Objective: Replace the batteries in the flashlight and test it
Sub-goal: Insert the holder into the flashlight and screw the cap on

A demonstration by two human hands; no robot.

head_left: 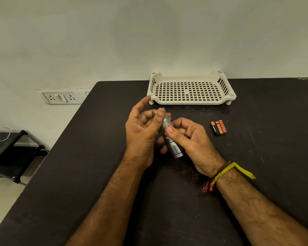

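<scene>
A small silver flashlight [169, 132] is held above the black table [96, 157], its head pointing toward me and its tail end away. My right hand [192, 144] grips its body, thumb on the knurled barrel. My left hand [142, 132] pinches the tail end between thumb and fingers, index finger raised. Whether the tail cap is on or off is hidden by the fingers. Three small batteries [218, 128] lie side by side on the table to the right of my hands.
A white perforated plastic tray [229, 96] stands at the back of the table against the wall. The table's left edge drops to the floor, where a low black rack [12, 157] stands. Wall sockets [60, 97] sit left of the table.
</scene>
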